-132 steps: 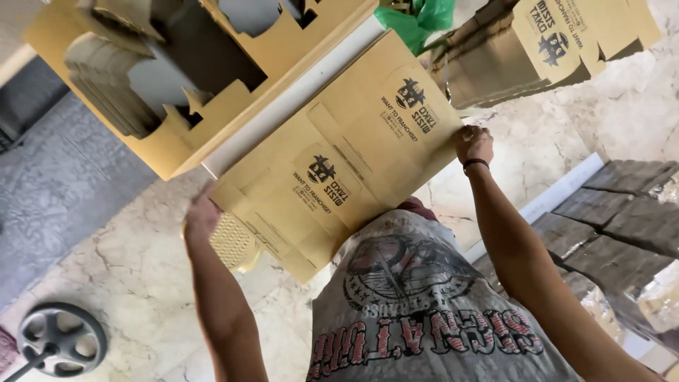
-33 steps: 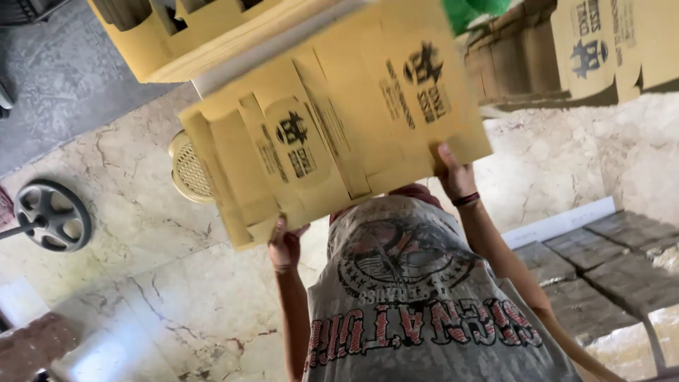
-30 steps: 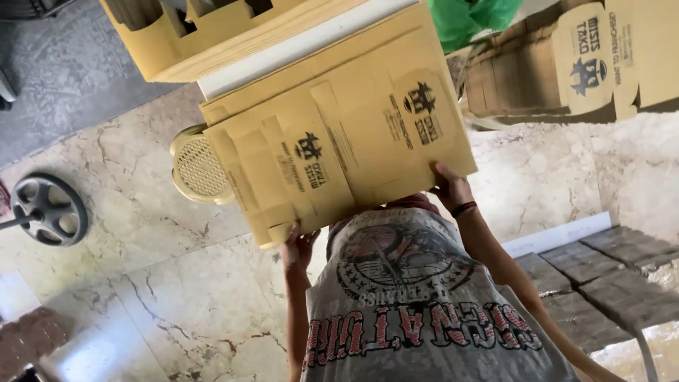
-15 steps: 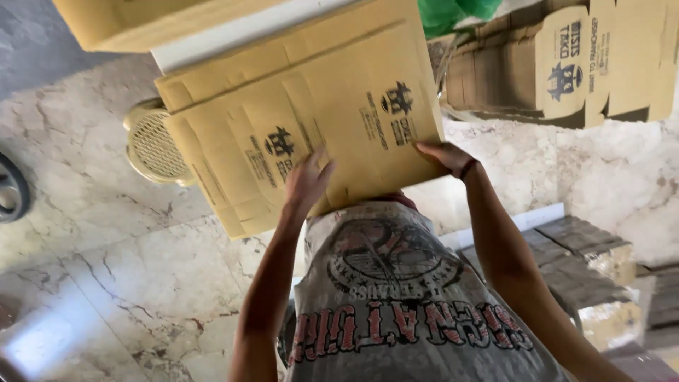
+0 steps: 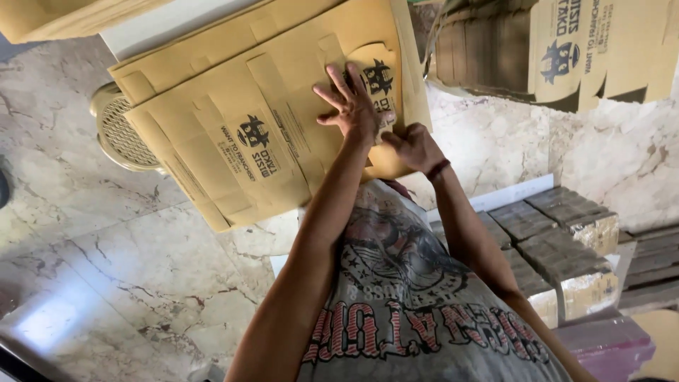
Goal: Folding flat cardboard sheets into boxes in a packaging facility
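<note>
Marble floor (image 5: 106, 283) below | flat cardboard stack (image 5: 254, 134) held up at chest height | left hand (image 5: 353, 106) spread open, pressed flat on top sheet | right hand (image 5: 414, 147) gripping stack's near edge | edges best kept squared, pressure even

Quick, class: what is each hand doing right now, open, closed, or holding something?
Left hand: open, fingers spread, palm flat on the flattened cardboard box.
Right hand: curled, gripping the box's edge.

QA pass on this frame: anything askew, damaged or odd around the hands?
Nothing damaged or spilled. The stack of flat tan cardboard box blanks sits skewed, its layers fanned at the lower edge; the left hand lies flat on it, the right hand at its edge.
</note>
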